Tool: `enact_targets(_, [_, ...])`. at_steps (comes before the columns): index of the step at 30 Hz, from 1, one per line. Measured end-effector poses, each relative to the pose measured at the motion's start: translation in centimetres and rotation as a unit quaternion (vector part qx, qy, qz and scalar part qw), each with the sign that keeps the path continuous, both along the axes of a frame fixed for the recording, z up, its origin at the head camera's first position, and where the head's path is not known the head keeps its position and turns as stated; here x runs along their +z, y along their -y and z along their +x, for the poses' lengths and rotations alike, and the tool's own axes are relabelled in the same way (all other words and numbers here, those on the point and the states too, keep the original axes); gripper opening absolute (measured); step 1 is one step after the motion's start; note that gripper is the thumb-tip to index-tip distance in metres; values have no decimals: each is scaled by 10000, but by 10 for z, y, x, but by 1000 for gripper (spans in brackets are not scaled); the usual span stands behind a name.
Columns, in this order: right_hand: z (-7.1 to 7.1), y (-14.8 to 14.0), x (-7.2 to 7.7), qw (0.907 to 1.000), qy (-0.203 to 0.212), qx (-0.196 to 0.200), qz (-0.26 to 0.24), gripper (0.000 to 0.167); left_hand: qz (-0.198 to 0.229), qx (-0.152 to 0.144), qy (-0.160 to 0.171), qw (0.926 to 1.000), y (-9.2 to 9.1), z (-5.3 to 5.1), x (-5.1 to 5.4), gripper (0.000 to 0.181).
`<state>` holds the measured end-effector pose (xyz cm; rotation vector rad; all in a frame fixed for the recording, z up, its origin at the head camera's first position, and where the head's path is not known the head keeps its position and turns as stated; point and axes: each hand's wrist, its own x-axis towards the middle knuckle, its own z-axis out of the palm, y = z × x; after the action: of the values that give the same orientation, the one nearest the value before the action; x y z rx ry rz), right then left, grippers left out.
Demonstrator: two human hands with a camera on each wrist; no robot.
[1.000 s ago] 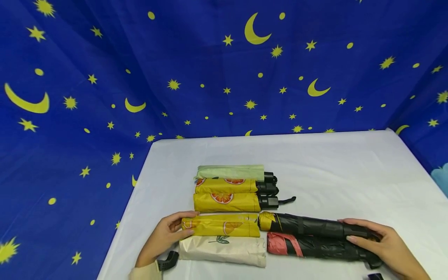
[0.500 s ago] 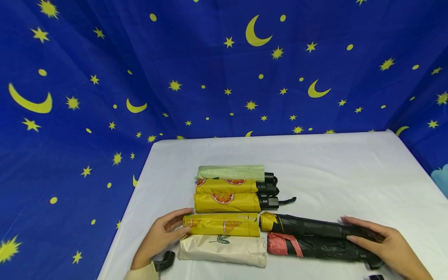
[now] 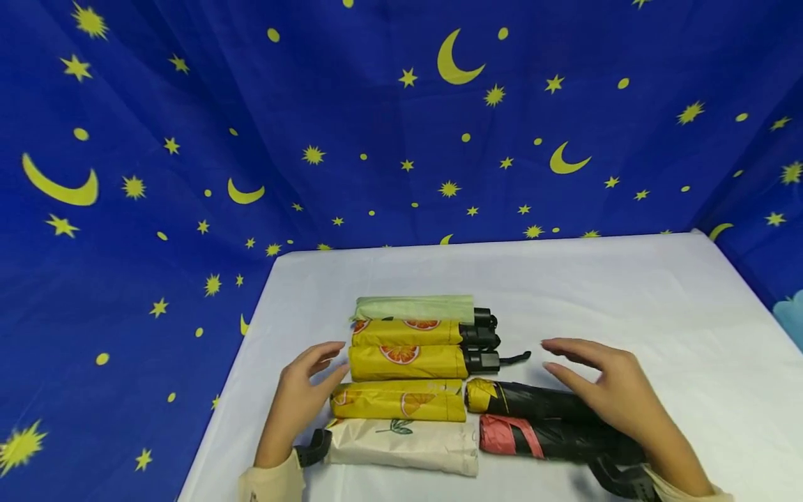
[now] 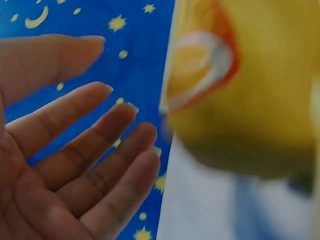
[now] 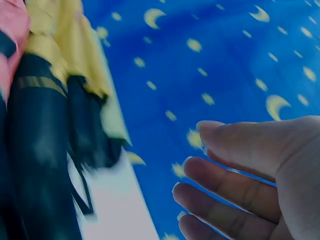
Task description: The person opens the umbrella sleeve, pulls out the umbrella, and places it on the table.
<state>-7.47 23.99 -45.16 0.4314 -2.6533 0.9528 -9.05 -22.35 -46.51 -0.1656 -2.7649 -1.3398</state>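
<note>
Several folded umbrellas lie in a stack of rows on the white table. My left hand [image 3: 303,392] hovers by the left end of a yellow orange-print umbrella [image 3: 408,362] with a black handle, fingers spread, holding nothing. Below it lie a yellow orange-print bundle [image 3: 401,401] and a cream bundle with a leaf print [image 3: 408,446]. My right hand [image 3: 611,380], also holding nothing, is raised over a black umbrella with a yellow end [image 3: 533,401]. Beneath that is a black umbrella with a red end [image 3: 564,439]. In the wrist views both hands have relaxed, parted fingers.
A pale green umbrella [image 3: 414,308] and another yellow orange-print umbrella [image 3: 408,332] form the rear rows. Behind the white tabletop [image 3: 627,293] hangs a blue cloth [image 3: 376,104] with moons and stars, which also covers the left and right sides.
My right hand has left the black umbrellas' handle ends, moving left and away from me. My left hand has come off the yellow bundle's end and shifted farther back. The umbrellas have hardly moved.
</note>
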Motion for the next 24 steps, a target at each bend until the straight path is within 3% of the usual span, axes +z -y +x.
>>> enact_targets(5, [-24,40,-17,9971,138,735,129,32,-215,-85,-202,9995,-13,-9,-17,39])
enact_targets(10, [-36,60,-36,9943,598,840,261,32,-149,130,-240,9995,-17,-11,-27,42])
enact_targets(17, [-41,66,-50,9906,998,832,426,37,170,371,530,9978,-19,-13,-33,52])
enact_targets(24, [-42,62,-53,9900,1112,743,442,40,455,532,776,9945,-21,-14,-34,53])
